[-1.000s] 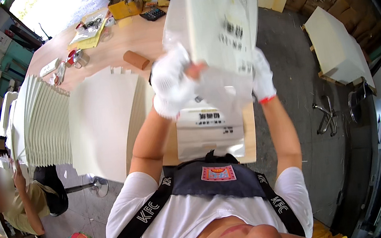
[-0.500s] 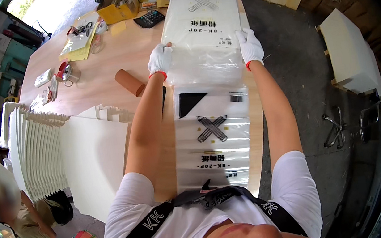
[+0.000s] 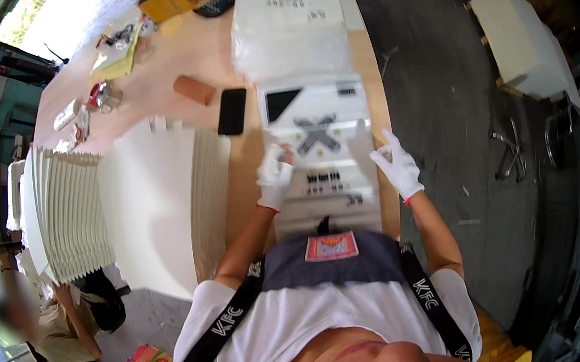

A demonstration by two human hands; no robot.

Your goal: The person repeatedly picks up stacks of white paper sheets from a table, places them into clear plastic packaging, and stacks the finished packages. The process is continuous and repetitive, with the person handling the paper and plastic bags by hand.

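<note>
Flat white package (image 3: pixel 316 134) between hands

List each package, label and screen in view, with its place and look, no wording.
Near packet: flat, white, black cross, between both gloved hands.
Far packet: clear-wrapped white bundle, farther up the table.
Phone: dark blank slab, left of near packet.
Apron patch: red and blue rectangle, chest.

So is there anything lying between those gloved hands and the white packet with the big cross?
Nothing visible. The left hand and right hand hover right at the white packet; the black phone lies off to its left.
</note>
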